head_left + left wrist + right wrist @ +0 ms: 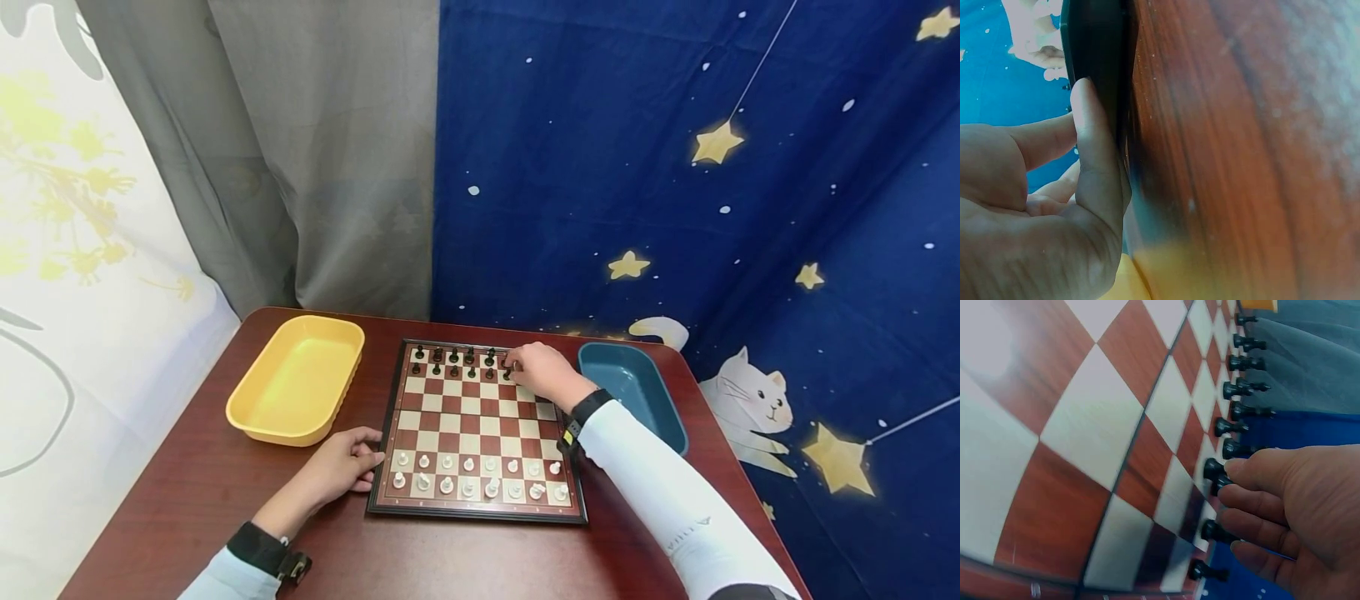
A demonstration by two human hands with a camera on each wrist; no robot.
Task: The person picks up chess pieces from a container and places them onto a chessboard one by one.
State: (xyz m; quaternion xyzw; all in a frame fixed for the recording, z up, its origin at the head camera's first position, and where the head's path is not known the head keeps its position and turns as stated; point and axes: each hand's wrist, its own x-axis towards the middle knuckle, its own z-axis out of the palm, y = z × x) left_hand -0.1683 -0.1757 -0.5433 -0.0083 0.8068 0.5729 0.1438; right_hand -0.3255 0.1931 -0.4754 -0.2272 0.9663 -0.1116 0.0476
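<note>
A chessboard (pixel 476 429) lies in the middle of a dark wooden table (pixel 187 492). White pieces (pixel 480 475) fill its near two rows and black pieces (pixel 457 358) stand along the far rows. My right hand (pixel 536 371) reaches over the far right corner and its fingertips (pixel 1235 469) pinch a black piece (pixel 1215 469) there. My left hand (pixel 345 462) rests on the table at the board's near left edge, with its thumb (pixel 1094 144) pressed against the dark board frame (pixel 1100 56).
A yellow tray (pixel 298 379) sits left of the board and a teal tray (pixel 633 387) sits right of it, behind my right forearm. Curtains and a starry blue cloth hang close behind the table.
</note>
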